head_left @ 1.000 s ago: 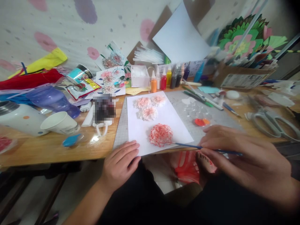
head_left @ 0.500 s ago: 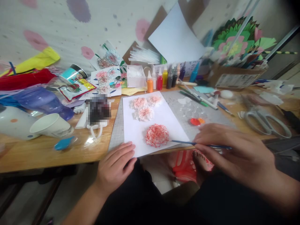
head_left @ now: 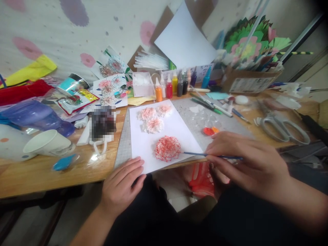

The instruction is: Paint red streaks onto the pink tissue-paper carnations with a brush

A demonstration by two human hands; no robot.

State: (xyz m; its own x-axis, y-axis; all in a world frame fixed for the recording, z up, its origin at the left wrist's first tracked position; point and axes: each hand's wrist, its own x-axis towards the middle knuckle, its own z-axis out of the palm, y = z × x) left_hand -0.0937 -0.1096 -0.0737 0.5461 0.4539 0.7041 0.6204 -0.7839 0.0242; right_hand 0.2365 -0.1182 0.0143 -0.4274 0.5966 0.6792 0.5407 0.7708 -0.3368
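Observation:
A white sheet (head_left: 143,141) lies on a grey cutting mat (head_left: 225,124) at the near edge of a wooden table (head_left: 38,174). On it sit three pale pink paper flowers (head_left: 151,119) and one red-edged flower (head_left: 167,149). My right hand (head_left: 246,164) pinches a thin blue paintbrush (head_left: 197,154), whose tip touches the right side of the red-edged flower. My left hand (head_left: 120,186) rests with fingers flat on the sheet's near left corner. A clear palette (head_left: 209,123) with red and orange paint lies just beyond my right hand.
A row of paint bottles (head_left: 174,85) stands behind the sheet. Scissors (head_left: 280,124) and pens (head_left: 212,104) lie to the right. A tipped paper cup (head_left: 46,145), a purple bag (head_left: 33,114), flower pictures (head_left: 110,90) and a cardboard box (head_left: 251,82) crowd the rest.
The whole view has slid left and a little up as my head turned. Both hands keep their places relative to the sheet, brush tip still at the red-edged flower.

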